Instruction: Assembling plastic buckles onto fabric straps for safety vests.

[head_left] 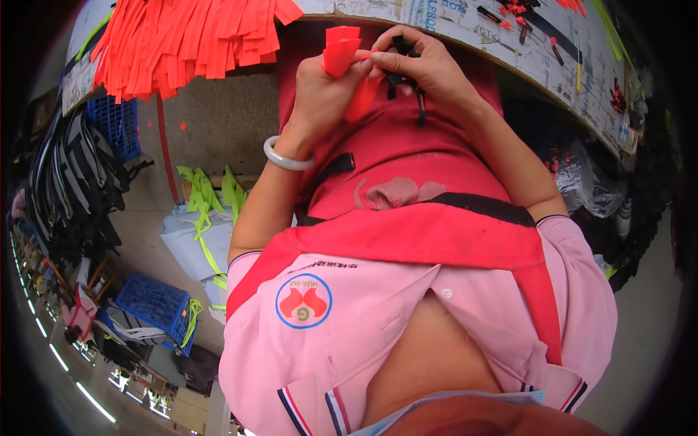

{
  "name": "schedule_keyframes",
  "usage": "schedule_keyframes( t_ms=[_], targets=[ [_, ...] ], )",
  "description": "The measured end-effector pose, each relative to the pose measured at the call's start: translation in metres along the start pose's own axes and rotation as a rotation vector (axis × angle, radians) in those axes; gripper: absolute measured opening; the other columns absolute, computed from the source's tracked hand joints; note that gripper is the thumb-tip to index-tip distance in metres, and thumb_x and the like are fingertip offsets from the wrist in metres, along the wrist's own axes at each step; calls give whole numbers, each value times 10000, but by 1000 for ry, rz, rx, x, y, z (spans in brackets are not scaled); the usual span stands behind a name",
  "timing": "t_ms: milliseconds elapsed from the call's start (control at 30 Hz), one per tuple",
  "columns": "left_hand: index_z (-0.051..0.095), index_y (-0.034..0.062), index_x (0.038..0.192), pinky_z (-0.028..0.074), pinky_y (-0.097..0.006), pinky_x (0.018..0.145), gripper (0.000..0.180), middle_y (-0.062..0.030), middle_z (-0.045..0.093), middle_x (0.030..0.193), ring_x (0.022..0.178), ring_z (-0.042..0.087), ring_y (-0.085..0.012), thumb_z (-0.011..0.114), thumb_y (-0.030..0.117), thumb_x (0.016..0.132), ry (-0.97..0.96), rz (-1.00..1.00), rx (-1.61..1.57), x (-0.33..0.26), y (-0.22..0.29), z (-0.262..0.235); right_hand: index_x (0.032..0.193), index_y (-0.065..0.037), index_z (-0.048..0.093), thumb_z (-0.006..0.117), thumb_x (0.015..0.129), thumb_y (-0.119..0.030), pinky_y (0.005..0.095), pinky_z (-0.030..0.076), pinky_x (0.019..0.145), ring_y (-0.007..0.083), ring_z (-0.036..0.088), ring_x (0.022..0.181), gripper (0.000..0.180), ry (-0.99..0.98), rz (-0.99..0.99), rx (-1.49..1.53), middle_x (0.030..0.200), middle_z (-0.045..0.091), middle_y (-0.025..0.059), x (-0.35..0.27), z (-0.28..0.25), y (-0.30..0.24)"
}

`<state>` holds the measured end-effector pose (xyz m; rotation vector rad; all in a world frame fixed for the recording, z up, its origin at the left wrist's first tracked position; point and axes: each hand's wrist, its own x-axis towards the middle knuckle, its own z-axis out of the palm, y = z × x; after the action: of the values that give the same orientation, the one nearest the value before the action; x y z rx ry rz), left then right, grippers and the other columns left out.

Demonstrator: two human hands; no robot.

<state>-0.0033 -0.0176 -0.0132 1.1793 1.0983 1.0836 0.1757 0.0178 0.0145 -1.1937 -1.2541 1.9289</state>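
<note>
Gripping orange strips (pixel 342 55), left hand (pixel 320 86); pinching black pieces (pixel 396 78), right hand (pixel 435 67). For control: hold strips flat, hands close.

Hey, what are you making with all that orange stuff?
A person's left hand holds a folded orange strip, and the right hand grips small black pieces. The fingertips meet in front of the red apron. More orange strips hang over the edge of the table. What they're for, I can't tell.
</note>
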Motion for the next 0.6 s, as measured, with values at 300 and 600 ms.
schedule_keyframes(
  t_ms=[300, 600],
  targets=[
    [679, -19, 1020, 485, -199, 644, 168, -27, 680, 823, 738, 608, -66, 633, 63, 882, -15, 14, -33, 1, -4, -6, 940, -47, 593, 662, 881, -227, 172, 392, 450, 39, 501, 515, 201, 9, 92, 122, 781, 668, 56, -4, 5, 7],
    [680, -11, 1012, 426, -195, 583, 167, -14, 657, 785, 661, 556, -58, 656, 72, 869, 48, 3, -203, 5, 8, -8, 933, -59, 650, 702, 850, -289, 163, 341, 459, 16, 451, 510, 250, 69, 109, -38, 707, 588, -23, 0, -5, 5]
  ],
)
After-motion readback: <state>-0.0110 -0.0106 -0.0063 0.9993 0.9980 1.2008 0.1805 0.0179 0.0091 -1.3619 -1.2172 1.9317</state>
